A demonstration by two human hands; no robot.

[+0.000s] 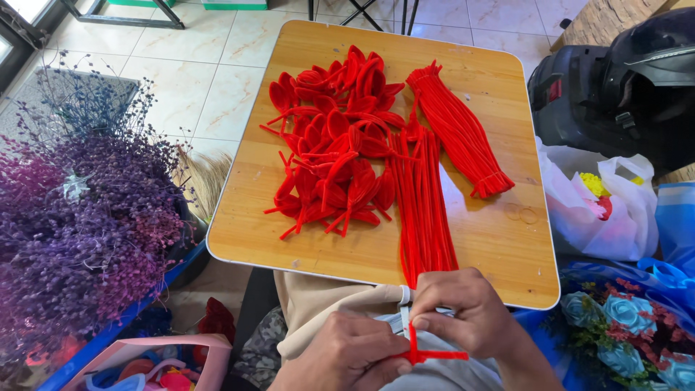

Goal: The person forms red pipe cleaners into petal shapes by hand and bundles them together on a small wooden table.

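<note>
My left hand and my right hand meet over my lap, just below the near edge of the wooden table. Together they pinch a red pipe cleaner, bent so one end sticks out to the right. A pale stick stands up between the hands. On the table lie a heap of red pipe-cleaner petal loops, a row of straight red pipe cleaners and a tied bundle of red pipe cleaners.
Purple and blue dried flowers fill the left side. A white plastic bag and a black helmet sit at the right. Blue fabric roses lie at the lower right, a pink bag at the lower left.
</note>
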